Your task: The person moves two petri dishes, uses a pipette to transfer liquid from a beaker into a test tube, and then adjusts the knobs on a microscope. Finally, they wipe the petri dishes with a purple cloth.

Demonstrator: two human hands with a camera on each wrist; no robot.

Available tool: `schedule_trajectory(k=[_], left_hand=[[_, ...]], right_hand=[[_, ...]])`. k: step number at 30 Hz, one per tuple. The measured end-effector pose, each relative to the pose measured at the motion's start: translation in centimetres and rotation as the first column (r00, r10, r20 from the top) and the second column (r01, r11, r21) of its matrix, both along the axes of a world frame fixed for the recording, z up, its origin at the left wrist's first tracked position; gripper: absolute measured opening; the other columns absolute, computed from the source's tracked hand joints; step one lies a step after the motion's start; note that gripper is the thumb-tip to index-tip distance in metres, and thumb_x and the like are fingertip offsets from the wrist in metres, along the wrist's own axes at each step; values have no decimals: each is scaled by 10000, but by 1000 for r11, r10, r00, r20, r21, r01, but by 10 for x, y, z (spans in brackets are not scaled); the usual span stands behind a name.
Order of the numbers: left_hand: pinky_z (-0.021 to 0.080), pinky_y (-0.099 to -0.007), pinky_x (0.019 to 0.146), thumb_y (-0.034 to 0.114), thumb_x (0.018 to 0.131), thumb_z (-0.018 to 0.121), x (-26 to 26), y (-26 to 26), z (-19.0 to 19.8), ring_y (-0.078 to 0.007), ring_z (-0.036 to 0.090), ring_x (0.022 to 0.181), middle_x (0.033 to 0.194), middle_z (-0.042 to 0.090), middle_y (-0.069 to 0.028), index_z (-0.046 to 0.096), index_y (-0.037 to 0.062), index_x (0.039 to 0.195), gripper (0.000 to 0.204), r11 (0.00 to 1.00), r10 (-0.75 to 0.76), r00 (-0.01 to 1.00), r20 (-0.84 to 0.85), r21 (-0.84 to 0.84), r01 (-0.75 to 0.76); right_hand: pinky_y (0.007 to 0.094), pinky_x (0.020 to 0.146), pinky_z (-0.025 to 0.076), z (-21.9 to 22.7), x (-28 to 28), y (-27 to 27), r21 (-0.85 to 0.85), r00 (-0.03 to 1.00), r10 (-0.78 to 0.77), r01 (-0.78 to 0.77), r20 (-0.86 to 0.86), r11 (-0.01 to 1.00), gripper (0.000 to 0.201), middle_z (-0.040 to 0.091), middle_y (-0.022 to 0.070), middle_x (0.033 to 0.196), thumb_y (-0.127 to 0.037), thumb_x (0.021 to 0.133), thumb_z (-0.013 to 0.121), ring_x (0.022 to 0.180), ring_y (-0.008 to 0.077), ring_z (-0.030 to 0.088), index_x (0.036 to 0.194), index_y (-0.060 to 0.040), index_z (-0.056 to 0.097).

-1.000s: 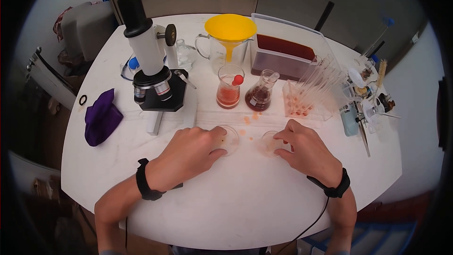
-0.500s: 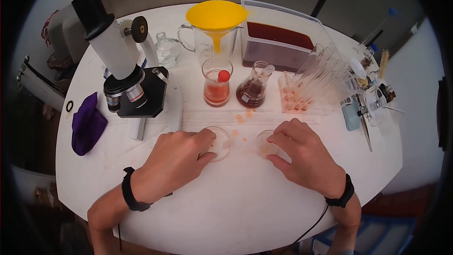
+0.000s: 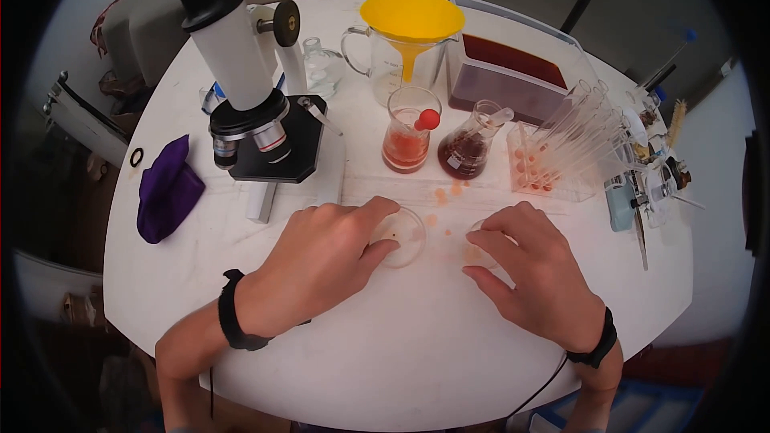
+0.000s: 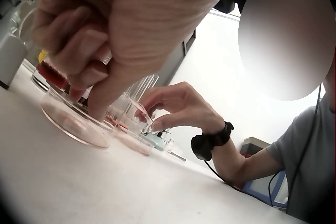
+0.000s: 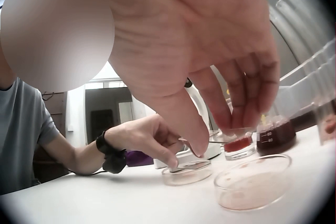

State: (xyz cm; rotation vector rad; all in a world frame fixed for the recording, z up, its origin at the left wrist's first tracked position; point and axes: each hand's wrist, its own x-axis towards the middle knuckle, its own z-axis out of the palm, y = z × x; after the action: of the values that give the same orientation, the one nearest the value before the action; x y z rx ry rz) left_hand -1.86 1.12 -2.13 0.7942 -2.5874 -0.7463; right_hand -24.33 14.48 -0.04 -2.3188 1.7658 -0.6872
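Observation:
My left hand (image 3: 325,252) pinches the near-left rim of a clear petri dish (image 3: 411,240) on the white table. A small dark speck shows inside that dish. My right hand (image 3: 533,265) is raised a little, thumb and fingers pinching a thin clear disc like a dish lid, seen nearly edge-on in the right wrist view. Beneath it lies a second petri dish (image 5: 252,190) with pale orange stains. Farther back stand a beaker (image 3: 407,148) of red liquid with a red ball at its rim and a conical flask (image 3: 465,152) of dark red liquid.
A microscope (image 3: 253,88) stands beyond my left hand, a purple cloth (image 3: 170,192) beside it. Behind are a yellow funnel (image 3: 413,14) in a glass jug and a plastic tub (image 3: 509,84). Right of them, a rack (image 3: 533,164) holds test tubes. Orange drops (image 3: 441,196) spot the table.
The head view has shifted, moving the whole table in the picture. Both hands stay at the same two dishes. My right thumb and forefinger look slightly farther apart than a second ago.

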Motion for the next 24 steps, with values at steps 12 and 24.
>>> schedule_trajectory(k=[12,24], left_hand=[[535,-401,614,135,862,775,1,-11,4,-329,699,653,693,699,-151,712,23,1077,250,996,-88,988,130,-6,90],[517,-364,562,78,850,782,-1,-17,2,-294,688,607,677,685,-153,709,3,1040,217,999,38,995,-97,2,-38]], right_hand=[[391,790,478,-2,38,-16,71,984,113,-104,-139,992,357,598,102,1008,-58,747,833,902,281,569,1060,5,672],[373,784,450,-10,43,-26,12,980,168,-168,-108,986,281,550,126,992,-50,804,738,925,273,531,1039,72,645]])
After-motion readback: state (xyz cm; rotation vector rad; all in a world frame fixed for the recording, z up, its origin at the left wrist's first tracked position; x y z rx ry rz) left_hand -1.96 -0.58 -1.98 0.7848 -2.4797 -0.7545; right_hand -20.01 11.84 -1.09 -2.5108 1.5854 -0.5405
